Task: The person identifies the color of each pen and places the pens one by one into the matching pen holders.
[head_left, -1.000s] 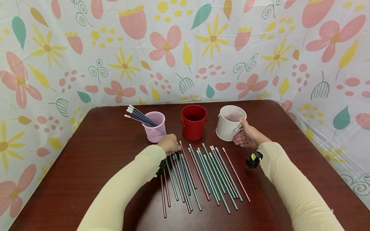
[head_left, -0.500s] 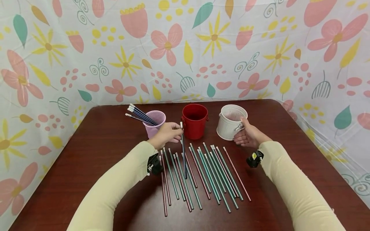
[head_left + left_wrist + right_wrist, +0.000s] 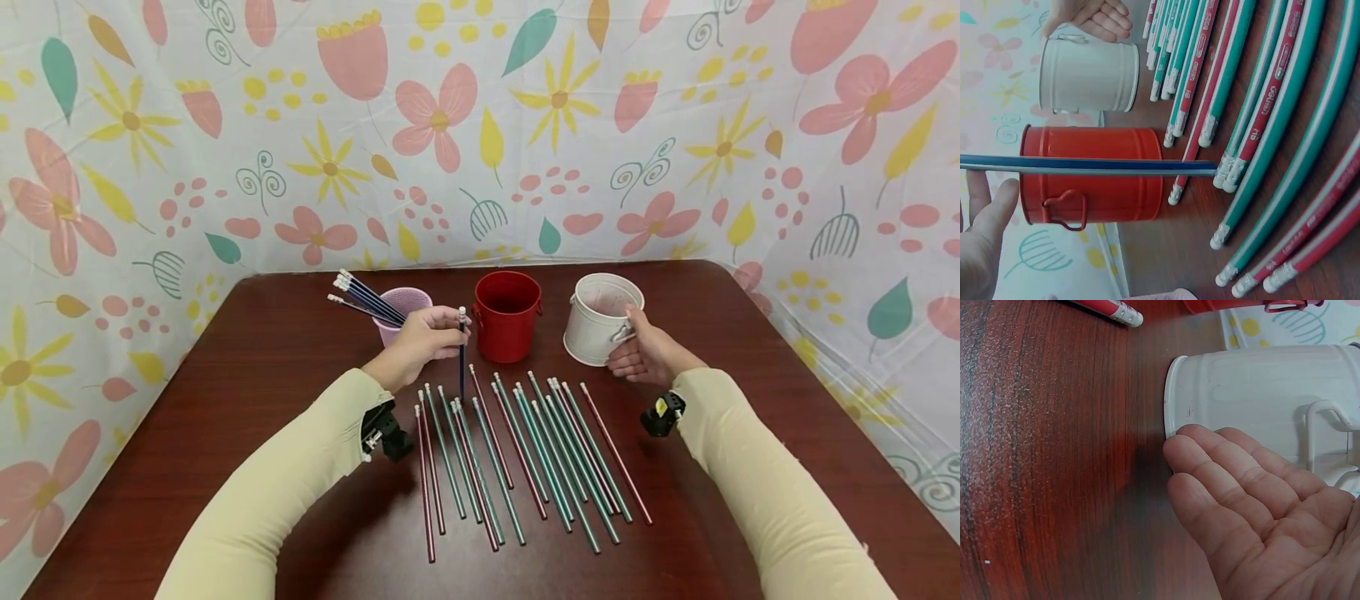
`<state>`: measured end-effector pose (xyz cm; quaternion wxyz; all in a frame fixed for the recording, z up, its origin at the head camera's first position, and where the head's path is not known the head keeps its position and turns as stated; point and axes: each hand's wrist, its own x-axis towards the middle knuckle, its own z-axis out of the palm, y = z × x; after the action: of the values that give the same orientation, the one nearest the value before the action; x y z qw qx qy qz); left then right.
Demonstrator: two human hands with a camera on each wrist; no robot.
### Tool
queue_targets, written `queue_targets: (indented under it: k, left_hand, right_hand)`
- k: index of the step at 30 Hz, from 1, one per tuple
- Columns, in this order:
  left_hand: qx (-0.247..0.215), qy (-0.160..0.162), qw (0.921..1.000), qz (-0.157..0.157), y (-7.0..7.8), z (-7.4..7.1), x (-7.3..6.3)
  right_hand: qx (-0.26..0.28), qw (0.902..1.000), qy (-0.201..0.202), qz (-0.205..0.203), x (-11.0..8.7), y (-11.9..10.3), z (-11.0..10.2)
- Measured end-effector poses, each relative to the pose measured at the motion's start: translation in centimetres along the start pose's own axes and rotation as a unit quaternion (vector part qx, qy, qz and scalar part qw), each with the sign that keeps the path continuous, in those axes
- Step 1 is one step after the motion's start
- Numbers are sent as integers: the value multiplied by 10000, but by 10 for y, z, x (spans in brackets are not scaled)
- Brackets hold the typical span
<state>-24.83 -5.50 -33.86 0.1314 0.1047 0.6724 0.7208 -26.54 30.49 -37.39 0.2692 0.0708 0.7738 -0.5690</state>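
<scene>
Held nearly upright, a dark blue pencil is pinched near its white eraser end by my left hand. Its lower end hangs over the tops of the pencils on the table. Just behind that hand stands a pink mesh cup, partly hidden, with several blue pencils leaning out to the left. My right hand rests against the white bucket, thumb near the rim and handle. In the right wrist view its fingers lie extended along the bucket's side.
A red bucket stands between the pink cup and the white bucket. Several green pencils and red pencils lie side by side on the brown table, erasers away from me. A flowered cloth hangs behind.
My left hand has lifted the blue pencil out of the row on the table, up and toward the pink cup, and turned it upright. The right hand has stayed at the white bucket.
</scene>
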Motion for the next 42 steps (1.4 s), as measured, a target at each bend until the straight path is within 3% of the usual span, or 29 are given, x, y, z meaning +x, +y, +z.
queue_targets:
  k: [5, 13, 22, 27, 34, 42]
  left_hand:
    - [-320, 46, 9986, 411, 9, -5, -5]
    - [-659, 315, 9933, 890, 38, -19, -7]
    - [-658, 354, 9836, 1644, 78, -39, -6]
    - [-482, 625, 9783, 1914, 97, -49, -8]
    - [-456, 940, 9745, 1988, 107, -66, -4]
    - [-618, 1143, 9805, 1473, 105, -91, 3]
  right_hand:
    - [33, 10000, 15, 6, 0, 0, 0]
    - [17, 10000, -1, -23, 0, 0, -1]
    - [-44, 10000, -11, -43, 1, 1, 0]
    - [-72, 9999, 11, -79, 0, 0, 1]
    - [-49, 9999, 30, -139, -1, 1, 0]
    - [27, 9999, 96, -35, -2, 0, 0]
